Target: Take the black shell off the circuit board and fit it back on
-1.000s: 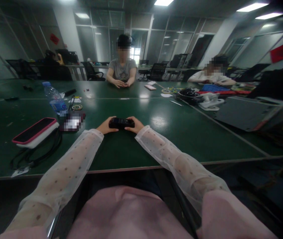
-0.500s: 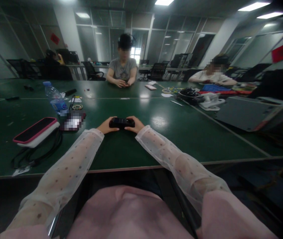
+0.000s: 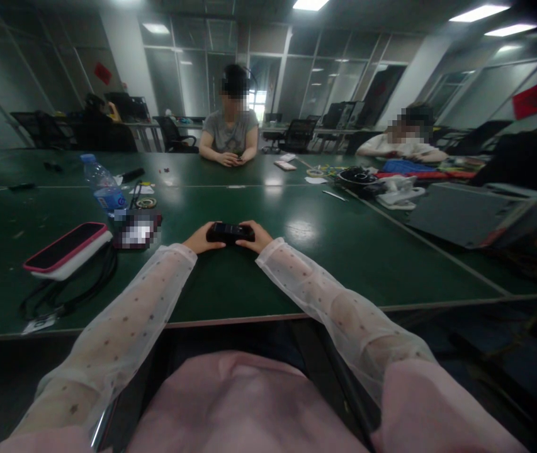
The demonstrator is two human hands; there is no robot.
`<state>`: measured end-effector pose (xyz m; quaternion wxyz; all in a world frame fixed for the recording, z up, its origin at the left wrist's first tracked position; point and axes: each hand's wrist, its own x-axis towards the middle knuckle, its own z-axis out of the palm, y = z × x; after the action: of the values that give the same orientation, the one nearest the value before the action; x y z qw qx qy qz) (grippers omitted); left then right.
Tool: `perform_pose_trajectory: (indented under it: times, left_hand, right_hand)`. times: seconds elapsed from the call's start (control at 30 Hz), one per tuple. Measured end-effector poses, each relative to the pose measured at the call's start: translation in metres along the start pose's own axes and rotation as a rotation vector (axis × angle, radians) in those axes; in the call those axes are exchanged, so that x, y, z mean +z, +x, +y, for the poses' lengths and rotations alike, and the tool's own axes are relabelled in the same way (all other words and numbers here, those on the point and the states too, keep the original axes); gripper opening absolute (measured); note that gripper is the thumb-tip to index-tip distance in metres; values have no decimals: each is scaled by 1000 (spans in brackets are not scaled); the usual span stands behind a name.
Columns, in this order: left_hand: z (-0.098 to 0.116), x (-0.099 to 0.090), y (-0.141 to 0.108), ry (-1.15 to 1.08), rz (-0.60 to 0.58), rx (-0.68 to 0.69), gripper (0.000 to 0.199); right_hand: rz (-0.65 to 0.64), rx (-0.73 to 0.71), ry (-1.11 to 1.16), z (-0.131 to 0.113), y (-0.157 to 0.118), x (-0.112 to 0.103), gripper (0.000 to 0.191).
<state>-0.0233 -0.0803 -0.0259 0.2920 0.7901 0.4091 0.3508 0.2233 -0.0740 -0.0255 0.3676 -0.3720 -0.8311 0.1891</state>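
A small black box-shaped device (image 3: 230, 233) is held between my two hands over the green table (image 3: 268, 283). My left hand (image 3: 203, 238) grips its left end, with the thumb along the near side. The right end is in my right hand (image 3: 257, 236), whose thumb also lies on the near side. The far fingers of both hands are partly hidden behind the device. Its exact kind cannot be made out.
To the left lie a pink-edged white case (image 3: 70, 250) with a black cord, a blurred dark-framed item (image 3: 136, 229) and a plastic bottle (image 3: 105, 189). A grey metal box (image 3: 461, 214) stands at right. One person (image 3: 230, 132) sits opposite, another (image 3: 405, 141) farther right.
My hands and the black device stay almost in place. The person opposite has turned their head slightly. The whole view has shifted very little.
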Motion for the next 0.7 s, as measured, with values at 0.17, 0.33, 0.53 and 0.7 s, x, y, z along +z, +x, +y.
perform_pose_trajectory:
  times: [0.17, 0.33, 0.53, 0.7]
  left_hand:
    - [5, -2, -1, 35, 4, -4, 77]
    - [8, -3, -2, 41, -8, -24, 77]
    - [1, -2, -1, 4, -15, -1, 77]
    - [-1, -2, -1, 9, -11, 3, 77]
  right_hand:
    - [-5, 4, -1, 2, 0, 1, 55]
    - [-17, 5, -2, 3, 0, 2, 58]
    - [-20, 52, -1, -3, -1, 1, 50]
    - [-14, 57, 21, -1, -2, 1, 49]
